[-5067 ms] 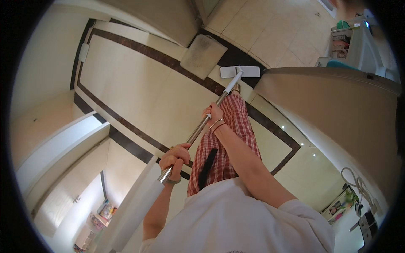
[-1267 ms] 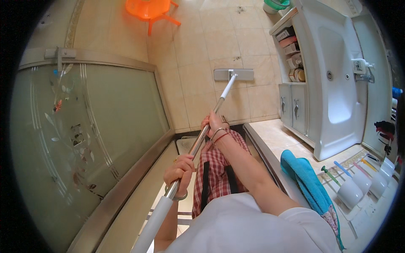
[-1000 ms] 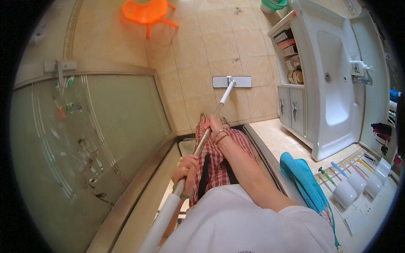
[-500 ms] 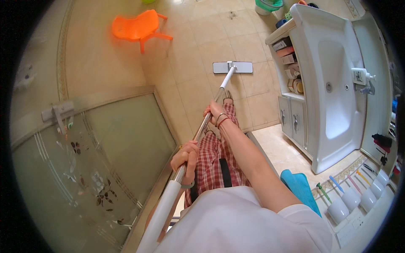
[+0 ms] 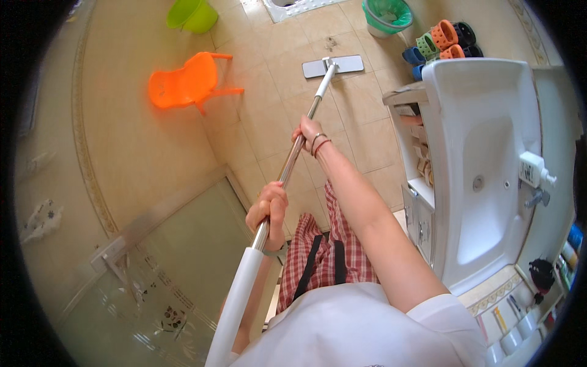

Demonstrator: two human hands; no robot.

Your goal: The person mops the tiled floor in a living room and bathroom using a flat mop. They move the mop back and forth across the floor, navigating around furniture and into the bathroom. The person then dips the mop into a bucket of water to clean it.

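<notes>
I hold a long mop with both hands. Its metal pole (image 5: pixel 291 170) has a white grip at the near end and runs up to a flat grey mop head (image 5: pixel 333 66) lying on the beige tiled floor. My right hand (image 5: pixel 309 130), with bracelets at the wrist, is closed around the pole farther up. My left hand (image 5: pixel 269 208) grips the pole lower, just above the white grip. Red checked trousers and a white shirt show below.
An orange plastic chair (image 5: pixel 186 81) stands at the left, a green bucket (image 5: pixel 192 13) behind it. A green basket (image 5: pixel 386 15) and several slippers (image 5: pixel 443 41) lie near a white washbasin (image 5: pixel 492 165) on the right. A frosted glass door (image 5: pixel 153 275) is at lower left.
The view has swung forward across the floor, the glass door slid to the lower left, and the chair, bucket and basket came into view. Both hands kept their grip on the mop.
</notes>
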